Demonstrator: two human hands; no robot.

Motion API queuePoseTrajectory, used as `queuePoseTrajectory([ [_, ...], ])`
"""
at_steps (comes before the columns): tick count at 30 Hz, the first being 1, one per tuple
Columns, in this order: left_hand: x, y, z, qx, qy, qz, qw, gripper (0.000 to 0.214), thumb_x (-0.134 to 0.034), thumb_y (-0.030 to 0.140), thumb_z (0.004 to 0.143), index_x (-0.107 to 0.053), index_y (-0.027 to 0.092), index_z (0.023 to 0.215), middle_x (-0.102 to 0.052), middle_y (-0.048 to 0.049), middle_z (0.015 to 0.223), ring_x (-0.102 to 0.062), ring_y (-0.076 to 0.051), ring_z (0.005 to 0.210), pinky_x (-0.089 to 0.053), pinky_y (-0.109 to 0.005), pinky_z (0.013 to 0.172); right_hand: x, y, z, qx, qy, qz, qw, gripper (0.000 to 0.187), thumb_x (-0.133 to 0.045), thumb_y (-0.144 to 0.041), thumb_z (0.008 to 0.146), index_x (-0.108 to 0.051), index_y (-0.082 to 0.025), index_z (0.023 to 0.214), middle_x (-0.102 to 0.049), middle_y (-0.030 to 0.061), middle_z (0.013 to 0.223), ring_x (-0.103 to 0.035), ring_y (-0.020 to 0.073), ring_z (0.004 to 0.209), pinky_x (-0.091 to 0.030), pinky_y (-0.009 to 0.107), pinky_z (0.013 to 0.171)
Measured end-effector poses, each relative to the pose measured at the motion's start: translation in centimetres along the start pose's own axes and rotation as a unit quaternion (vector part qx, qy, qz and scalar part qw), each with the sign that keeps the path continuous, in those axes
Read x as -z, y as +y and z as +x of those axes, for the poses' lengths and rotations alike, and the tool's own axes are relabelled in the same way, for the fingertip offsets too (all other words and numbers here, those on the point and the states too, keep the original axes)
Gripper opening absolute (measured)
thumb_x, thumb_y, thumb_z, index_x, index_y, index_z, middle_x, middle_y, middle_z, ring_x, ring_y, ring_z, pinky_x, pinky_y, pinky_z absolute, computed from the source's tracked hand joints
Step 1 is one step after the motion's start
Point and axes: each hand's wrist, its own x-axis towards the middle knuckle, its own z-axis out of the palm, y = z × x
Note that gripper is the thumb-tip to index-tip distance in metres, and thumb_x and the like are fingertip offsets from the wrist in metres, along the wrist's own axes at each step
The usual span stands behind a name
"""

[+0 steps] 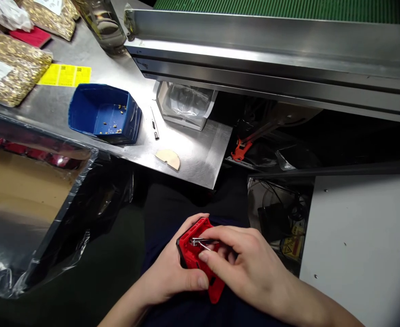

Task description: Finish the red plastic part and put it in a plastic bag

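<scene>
A red plastic part [186,247] with a black edge rests in my left hand [167,277], low over my lap. Its hollow, ribbed side faces up, and my left thumb presses along the near side. Between the thumb and fingertips of my right hand [247,259] is a pair of metal tweezers [204,243]. Their tips reach into the red part near its upper corner. Whether the tips grip a small piece there is too fine to make out. The right hand covers much of the part's right side.
On the metal table stand a blue bin [99,106] with small brass pieces, a white bin [186,106] with clear bags, a slim knife [154,125] and a half-round disc [169,159]. A green conveyor belt [275,11] runs behind. At left is a plastic-lined box [26,181].
</scene>
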Motion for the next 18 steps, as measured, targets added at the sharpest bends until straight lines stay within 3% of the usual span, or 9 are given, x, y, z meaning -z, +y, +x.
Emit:
queuePoseTrajectory([
  [2,0.2,0.1,0.0,-0.01,0.016,0.013,1.0,0.101,-0.088,0.043,0.075,-0.026,0.026,0.153,-0.053,-0.0134,0.133,-0.059,-0.028,0.12,-0.046,-0.043,0.104,0.3,0.2,0.3,-0.003,0.016,0.004,1.0,0.024,-0.067,-0.025,0.093,-0.069,-0.036,0.114,-0.069,-0.0128,0.095,-0.061,0.0003,0.073,-0.047,0.012,0.064],
  [5,0.8,0.3,0.1,-0.033,0.094,0.126,0.987,0.103,-0.085,0.049,0.077,-0.021,0.03,0.155,-0.049,-0.012,0.141,-0.053,-0.029,0.127,-0.039,-0.047,0.113,1.1,2.8,2.7,0.015,0.125,-0.033,0.991,0.019,-0.065,-0.029,0.095,-0.067,-0.032,0.114,-0.067,-0.0089,0.104,-0.063,0.0044,0.087,-0.05,0.016,0.076],
  [9,1.6,0.9,0.7,-0.014,0.222,0.286,0.932,0.09,-0.072,0.061,0.087,-0.018,0.035,0.155,-0.052,-0.0078,0.134,-0.053,-0.026,0.119,-0.038,-0.044,0.109,1.3,9.7,11.2,0.005,0.232,-0.132,0.964,0.022,-0.065,-0.037,0.095,-0.071,-0.024,0.112,-0.06,0.0037,0.113,-0.058,0.0176,0.109,-0.046,0.031,0.097],
  [12,1.6,1.1,1.0,0.016,0.258,0.308,0.915,0.073,-0.061,0.068,0.092,-0.03,0.029,0.145,-0.052,-0.0084,0.131,-0.054,-0.025,0.115,-0.041,-0.042,0.105,0.3,13.8,18.6,0.017,0.272,-0.208,0.94,0.027,-0.062,-0.039,0.098,-0.068,-0.021,0.118,-0.06,0.0059,0.114,-0.054,0.0208,0.112,-0.041,0.034,0.102],
  [14,1.5,1.0,0.8,0.01,0.267,0.344,0.9,0.065,-0.054,0.068,0.095,-0.034,0.027,0.141,-0.049,-0.0086,0.135,-0.053,-0.023,0.118,-0.039,-0.042,0.107,-0.4,15.1,21.7,0.019,0.264,-0.238,0.935,0.03,-0.061,-0.038,0.098,-0.067,-0.019,0.12,-0.059,0.0086,0.115,-0.052,0.025,0.114,-0.038,0.039,0.104],
  [16,1.4,0.7,0.4,-0.025,0.27,0.383,0.883,0.056,-0.051,0.063,0.099,-0.036,0.028,0.141,-0.039,-0.0068,0.149,-0.044,-0.022,0.133,-0.031,-0.039,0.116,-0.8,15.2,22.1,0.014,0.25,-0.258,0.933,0.04,-0.065,-0.039,0.095,-0.063,-0.016,0.128,-0.056,0.0122,0.121,-0.05,0.0295,0.118,-0.036,0.044,0.105],
  [18,1.5,0.5,0.1,-0.049,0.277,0.401,0.872,0.05,-0.05,0.059,0.102,-0.038,0.031,0.141,-0.033,-0.003,0.156,-0.036,-0.019,0.142,-0.027,-0.036,0.12,-0.7,14.4,19.9,0.016,0.251,-0.251,0.935,0.052,-0.069,-0.042,0.093,-0.059,-0.015,0.136,-0.053,0.0142,0.129,-0.048,0.0298,0.122,-0.036,0.044,0.107],
])
